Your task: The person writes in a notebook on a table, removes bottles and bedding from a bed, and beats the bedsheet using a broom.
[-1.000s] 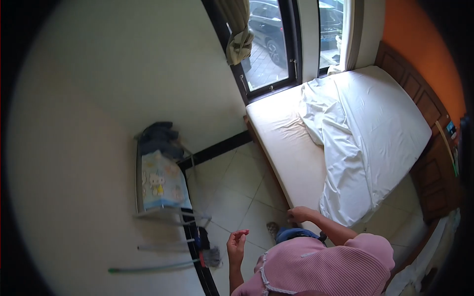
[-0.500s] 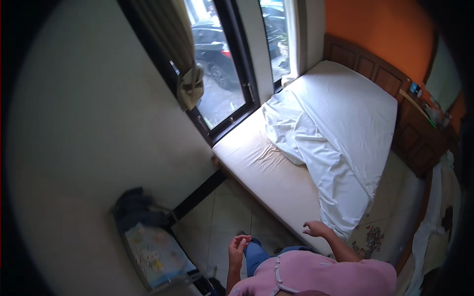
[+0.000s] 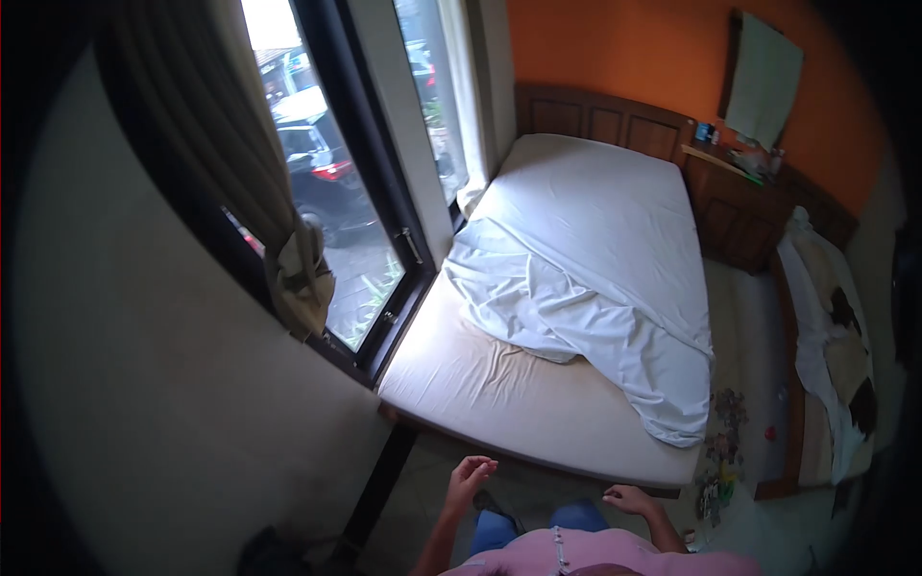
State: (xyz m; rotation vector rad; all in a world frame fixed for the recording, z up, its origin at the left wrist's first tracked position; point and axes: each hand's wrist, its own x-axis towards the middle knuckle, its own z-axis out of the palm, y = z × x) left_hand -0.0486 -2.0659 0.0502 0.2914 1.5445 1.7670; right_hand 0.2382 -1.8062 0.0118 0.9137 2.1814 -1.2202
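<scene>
My left hand [image 3: 470,472] is held in the air in front of the near edge of the bed, with loosely bent fingers and nothing visible in them. To its right, my right hand [image 3: 627,498] hangs near the mattress's near corner, half curled and also without a visible object. A white sheet [image 3: 615,326] covers the far part of the bed and lies bunched and folded across the middle. The near part of the cream mattress [image 3: 509,403] is bare of it. Neither hand touches the sheet or the mattress.
A window with a tied curtain [image 3: 303,264] borders the bed's left side. A wooden headboard [image 3: 605,120] stands at the far end. Small scattered pieces [image 3: 720,451] lie on the floor at right, beside another low bed [image 3: 816,442]. A dark blurred item [image 3: 274,552] is at lower left.
My view has swung so the bed now lies straight ahead, and the chair-like item with a patterned cloth has left view. My right hand's fingers are more curled; the sheet looks unchanged.
</scene>
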